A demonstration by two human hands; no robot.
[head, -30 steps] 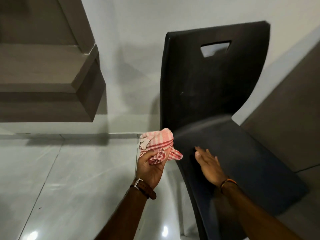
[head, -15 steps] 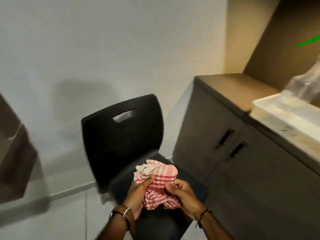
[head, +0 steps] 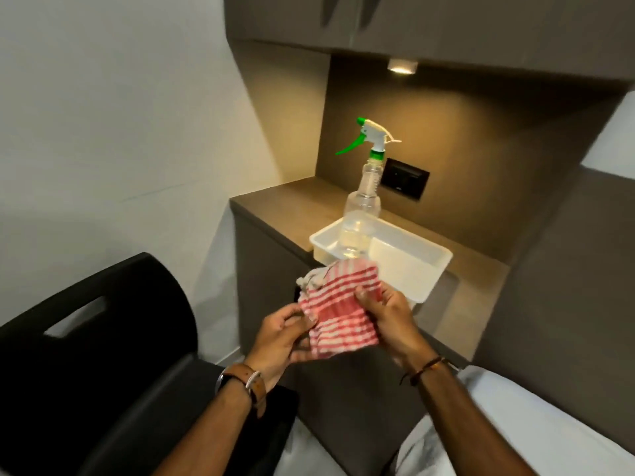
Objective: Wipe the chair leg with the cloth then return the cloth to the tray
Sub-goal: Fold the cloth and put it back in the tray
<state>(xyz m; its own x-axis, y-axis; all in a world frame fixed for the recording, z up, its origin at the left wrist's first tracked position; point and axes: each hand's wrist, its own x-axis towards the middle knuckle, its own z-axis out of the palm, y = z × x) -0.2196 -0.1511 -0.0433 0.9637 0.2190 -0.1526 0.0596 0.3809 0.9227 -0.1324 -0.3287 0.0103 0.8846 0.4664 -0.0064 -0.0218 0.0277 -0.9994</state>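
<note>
Lifted from chair (head: pixel 103 355), cloth (head: pixel 338 309) apparently nears tray (head: pixel 409 266).

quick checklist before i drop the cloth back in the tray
1. Red and white striped cloth gripped by left hand and right hand: ok.
2. White plastic tray on the brown counter, just beyond the cloth: ok.
3. Free tray space right of the clear spray bottle with green trigger: ok.
4. Bottle upright: ok.
5. Cloth clean enough: cannot tell.
</note>
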